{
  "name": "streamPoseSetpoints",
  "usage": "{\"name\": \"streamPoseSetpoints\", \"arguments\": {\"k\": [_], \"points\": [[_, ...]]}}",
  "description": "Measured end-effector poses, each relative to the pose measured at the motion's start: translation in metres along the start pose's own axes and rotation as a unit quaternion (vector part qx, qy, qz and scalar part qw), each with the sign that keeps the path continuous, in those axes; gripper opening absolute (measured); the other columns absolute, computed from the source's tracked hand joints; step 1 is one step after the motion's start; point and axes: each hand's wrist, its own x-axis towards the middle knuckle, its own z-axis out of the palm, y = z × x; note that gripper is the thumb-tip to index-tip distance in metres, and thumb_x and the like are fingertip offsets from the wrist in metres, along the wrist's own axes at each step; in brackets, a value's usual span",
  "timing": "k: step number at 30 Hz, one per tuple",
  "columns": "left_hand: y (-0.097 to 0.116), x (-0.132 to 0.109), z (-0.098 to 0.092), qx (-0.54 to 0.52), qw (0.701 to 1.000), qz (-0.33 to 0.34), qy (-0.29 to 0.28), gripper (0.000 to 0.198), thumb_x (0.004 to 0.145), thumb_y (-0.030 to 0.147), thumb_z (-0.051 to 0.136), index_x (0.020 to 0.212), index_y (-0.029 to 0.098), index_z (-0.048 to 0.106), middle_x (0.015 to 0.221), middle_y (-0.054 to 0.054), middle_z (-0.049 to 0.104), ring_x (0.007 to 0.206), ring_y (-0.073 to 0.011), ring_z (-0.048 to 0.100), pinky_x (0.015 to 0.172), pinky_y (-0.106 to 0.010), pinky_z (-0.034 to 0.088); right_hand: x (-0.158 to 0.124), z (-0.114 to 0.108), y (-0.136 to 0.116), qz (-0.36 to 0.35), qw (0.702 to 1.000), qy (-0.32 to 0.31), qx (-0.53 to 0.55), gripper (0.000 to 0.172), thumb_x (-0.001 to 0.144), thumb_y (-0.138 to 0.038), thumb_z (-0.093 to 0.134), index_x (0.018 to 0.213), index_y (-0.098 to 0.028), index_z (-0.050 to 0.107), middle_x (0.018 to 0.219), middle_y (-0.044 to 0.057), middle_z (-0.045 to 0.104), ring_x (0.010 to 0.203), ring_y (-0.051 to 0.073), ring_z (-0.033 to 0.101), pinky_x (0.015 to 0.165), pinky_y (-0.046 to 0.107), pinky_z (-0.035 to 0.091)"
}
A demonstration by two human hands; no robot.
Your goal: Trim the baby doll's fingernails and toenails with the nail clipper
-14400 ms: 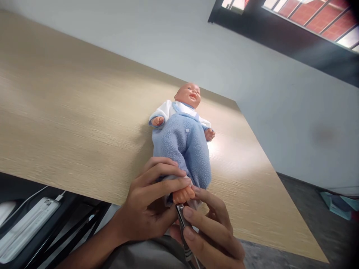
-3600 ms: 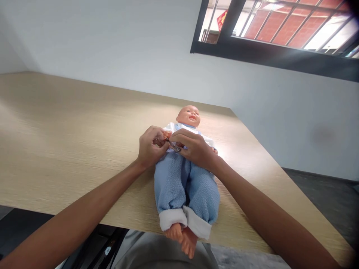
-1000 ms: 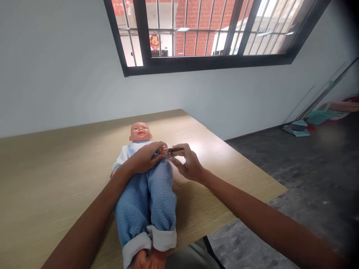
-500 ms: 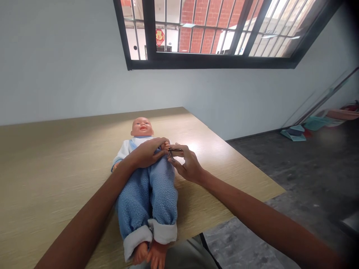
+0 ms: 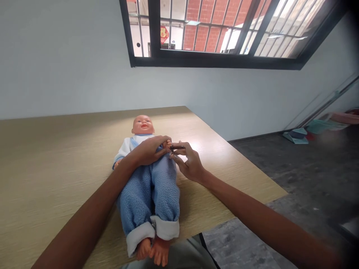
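Observation:
A baby doll (image 5: 165, 186) in blue fleece trousers and a white and blue top lies on its back on the wooden table, head away from me and bare feet at the near edge. My left hand (image 5: 150, 151) rests across its body, fingers closed around the doll's small hand (image 5: 167, 144). Between the thumb and fingers of my right hand (image 5: 190, 160) is a small dark metal nail clipper (image 5: 178, 147). Its tip meets the doll's fingers, and its lever stands apart from the body. My own fingers partly hide the clipper.
The table (image 5: 56, 164) has its right edge beyond my right hand, with dark grey floor (image 5: 269, 157) below. A barred window (image 5: 213, 33) is set in the pale wall ahead. A blue dustpan (image 5: 295, 136) and blurred basins (image 5: 322, 125) stand on the floor at right.
The view has shifted slightly. The clipper's lever sits a little nearer its body than before, and my right hand has turned slightly. My left hand keeps its hold on the doll's hand.

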Motion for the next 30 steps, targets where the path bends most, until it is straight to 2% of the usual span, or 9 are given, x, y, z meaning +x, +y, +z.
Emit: {"name": "streamPoseSetpoints", "arguments": {"k": [3, 8, 14, 20, 26, 30], "points": [[0.001, 0.000, 0.000, 0.002, 1.000, 0.003, -0.001, 0.020, 0.097, 0.033, 0.049, 0.109, 0.020, 0.059, 0.097, -0.005, 0.068, 0.085, -0.0196, 0.061, 0.081, -0.032, 0.047, 0.004, -0.002, -0.005, 0.039, 0.999, 0.003, 0.031, 0.018, 0.099, -0.035, 0.058, 0.113, -0.025, 0.053, 0.080, -0.001, 0.073, 0.079, 0.018, 0.074, 0.080, 0.036, 0.056], [0.000, 0.000, 0.001, 0.017, 1.000, 0.006, -0.004, 0.024, 0.098, 0.034, 0.050, 0.116, 0.021, 0.059, 0.107, -0.007, 0.069, 0.095, -0.0220, 0.063, 0.087, -0.034, 0.047, 0.011, -0.004, -0.011, 0.089, 0.993, -0.004, 0.073, 0.018, 0.097, -0.039, 0.062, 0.102, -0.025, 0.053, 0.077, -0.002, 0.071, 0.081, 0.017, 0.073, 0.084, 0.036, 0.054], [-0.004, -0.001, 0.005, 0.050, 0.999, 0.008, -0.010, 0.028, 0.097, 0.036, 0.050, 0.120, 0.023, 0.059, 0.108, -0.007, 0.070, 0.100, -0.0248, 0.064, 0.088, -0.036, 0.046, 0.014, -0.006, -0.013, 0.113, 0.990, -0.023, 0.081, 0.020, 0.098, -0.043, 0.058, 0.095, -0.024, 0.053, 0.074, -0.003, 0.067, 0.070, 0.015, 0.069, 0.068, 0.030, 0.052], [-0.004, -0.001, 0.006, 0.061, 0.998, 0.005, -0.004, 0.031, 0.098, 0.037, 0.048, 0.123, 0.023, 0.059, 0.108, -0.007, 0.069, 0.097, -0.0245, 0.063, 0.085, -0.036, 0.046, 0.013, -0.008, -0.016, 0.104, 0.993, -0.025, 0.049, 0.020, 0.093, -0.041, 0.065, 0.097, -0.024, 0.056, 0.071, -0.004, 0.065, 0.069, 0.015, 0.065, 0.073, 0.034, 0.050], [-0.003, -0.002, 0.005, 0.057, 0.998, 0.002, -0.002, 0.032, 0.098, 0.039, 0.049, 0.124, 0.023, 0.059, 0.107, -0.007, 0.069, 0.097, -0.0246, 0.063, 0.085, -0.035, 0.046, 0.017, -0.009, -0.015, 0.099, 0.994, -0.020, 0.049, 0.020, 0.095, -0.042, 0.062, 0.094, -0.023, 0.056, 0.068, -0.004, 0.063, 0.065, 0.015, 0.065, 0.068, 0.033, 0.054], [-0.003, -0.002, 0.005, 0.054, 0.999, 0.001, -0.002, 0.032, 0.098, 0.038, 0.050, 0.124, 0.023, 0.060, 0.107, -0.007, 0.070, 0.097, -0.0240, 0.063, 0.085, -0.034, 0.047, 0.016, -0.007, -0.011, 0.073, 0.997, 0.016, 0.027, 0.017, 0.097, -0.040, 0.058, 0.096, -0.024, 0.053, 0.079, 0.000, 0.067, 0.073, 0.016, 0.068, 0.070, 0.034, 0.059]]}}
